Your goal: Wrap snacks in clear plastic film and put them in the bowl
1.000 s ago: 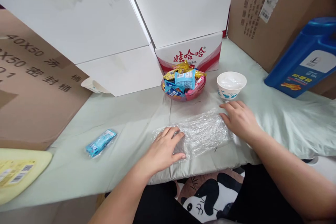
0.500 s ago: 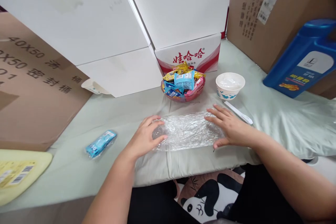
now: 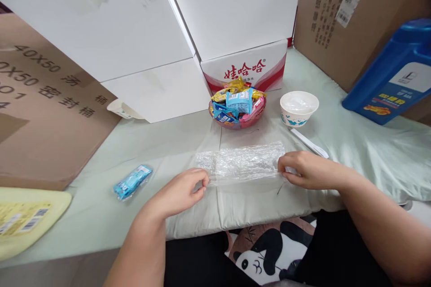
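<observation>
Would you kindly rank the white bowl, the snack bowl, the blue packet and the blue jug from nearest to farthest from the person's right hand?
From the right hand:
1. White bowl, just beyond it.
2. Snack bowl, beyond and to the left.
3. Blue jug, far right.
4. Blue packet, far left, past the left hand.

Both forearms come in bare from the near edge, angled toward the middle. The left hand (image 3: pixel 182 190) lies low, palm down, fingers curled with thumb and forefinger pinched together. The right hand (image 3: pixel 305 170) lies to its right, knuckles up, fingers curled in a pinch.
</observation>
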`<state>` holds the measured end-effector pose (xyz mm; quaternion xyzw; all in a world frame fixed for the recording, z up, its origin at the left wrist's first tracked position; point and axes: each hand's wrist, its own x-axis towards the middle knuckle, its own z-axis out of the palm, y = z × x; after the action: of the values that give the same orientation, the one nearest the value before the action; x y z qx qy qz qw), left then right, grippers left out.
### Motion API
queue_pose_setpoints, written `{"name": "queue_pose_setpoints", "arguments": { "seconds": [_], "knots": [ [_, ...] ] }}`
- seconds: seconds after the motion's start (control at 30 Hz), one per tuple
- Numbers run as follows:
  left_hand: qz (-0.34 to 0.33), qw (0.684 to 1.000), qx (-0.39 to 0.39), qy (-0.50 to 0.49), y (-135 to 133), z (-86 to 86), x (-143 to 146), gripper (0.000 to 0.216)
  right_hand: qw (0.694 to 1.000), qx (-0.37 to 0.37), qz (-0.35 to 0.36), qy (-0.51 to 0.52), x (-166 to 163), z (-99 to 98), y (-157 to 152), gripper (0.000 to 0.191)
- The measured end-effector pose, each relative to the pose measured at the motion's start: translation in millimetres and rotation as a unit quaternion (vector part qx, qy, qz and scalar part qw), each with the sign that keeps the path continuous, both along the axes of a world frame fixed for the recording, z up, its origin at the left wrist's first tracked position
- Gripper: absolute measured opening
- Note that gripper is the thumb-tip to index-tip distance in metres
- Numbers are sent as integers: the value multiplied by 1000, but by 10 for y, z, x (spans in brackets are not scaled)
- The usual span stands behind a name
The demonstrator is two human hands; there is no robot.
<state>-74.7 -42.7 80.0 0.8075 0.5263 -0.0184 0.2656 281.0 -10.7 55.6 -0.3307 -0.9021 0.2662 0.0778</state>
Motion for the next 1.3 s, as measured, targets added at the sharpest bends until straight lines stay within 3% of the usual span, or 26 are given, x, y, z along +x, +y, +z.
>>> {"name": "queue_pose_setpoints", "arguments": {
  "seconds": [0.13, 0.23, 0.33, 0.57, 0.73, 0.8, 0.87, 0.93, 1.0, 1.07, 1.13, 1.23, 1.3],
  "knots": [
    [73, 994, -39, -72, 59, -52, -77, 11, 992, -33, -116, -34, 12, 21, 16, 12],
    [135, 987, 21, -86, 170, -208, -61, 11, 978, 0, -191, -84, -50, -49, 60, 15],
    [168, 980, 97, -32, 294, -361, 3, 11, 960, 51, -234, -147, -146, -134, 86, 20],
    [163, 970, 151, 101, 359, -434, 117, 15, 931, 130, -266, -212, -217, -226, 69, 25],
    [177, 919, 337, 99, 225, -379, 157, 25, 940, 180, -236, -168, -144, -247, 113, 21],
    [133, 912, 382, 67, 116, -359, 262, 23, 948, 171, -217, -160, -136, -248, 120, 17],
    [44, 933, 355, 31, -17, -362, 421, 24, 955, 154, -210, -142, -139, -233, 99, 16],
    [-30, 955, 294, 31, -146, -393, 597, 32, 967, 109, -214, -89, -140, -185, 41, 12],
    [-54, 965, 247, 64, -242, -438, 741, 46, 979, 32, -200, 1, -130, -94, -51, 9],
    [-67, 970, 219, 83, -295, -471, 826, 55, 985, -54, -134, 93, -103, 31, -159, 15],
    [-112, 973, 192, 63, -316, -471, 856, 54, 977, -150, -20, 151, -67, 155, -261, 20],
    [-242, 962, 121, -17, -320, -414, 861, 50, 909, -335, 148, 199, -35, 251, -348, 15],
    [-308, 946, 81, -65, -314, -368, 870, 49, 842, -441, 169, 263, -51, 230, -338, 19]
  ]
}}
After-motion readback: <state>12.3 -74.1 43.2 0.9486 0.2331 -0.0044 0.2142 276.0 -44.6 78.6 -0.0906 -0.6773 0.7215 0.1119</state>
